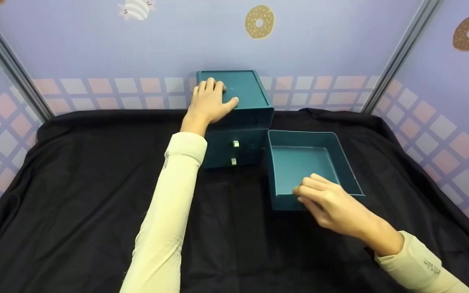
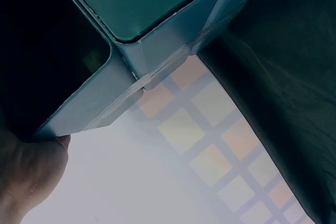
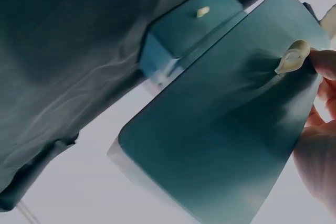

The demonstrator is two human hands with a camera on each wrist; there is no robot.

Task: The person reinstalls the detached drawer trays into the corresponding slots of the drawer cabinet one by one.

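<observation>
A teal drawer cabinet [image 1: 246, 91] stands at the back, its top bay a dark hollow and two lower drawers with pale knobs [image 1: 235, 144] closed. On its top panel rests my left hand [image 1: 209, 103], fingers lying over the left part and thumb near the front edge. The left wrist view shows the dark bay [image 2: 47, 30] with the hand at its edge. Right of the cabinet is a pulled-out teal drawer [image 1: 303, 162], empty inside. My right hand [image 1: 334, 205] grips its front rim, thumb close beside the pale knob [image 3: 294, 56] in the right wrist view.
Black cloth [image 1: 96, 195] covers the table and bunches up along the back and sides. Behind it rises a lilac wall [image 1: 202, 36] with donut prints and pink and white squares. Grey metal posts [image 1: 401, 53] stand at the corners.
</observation>
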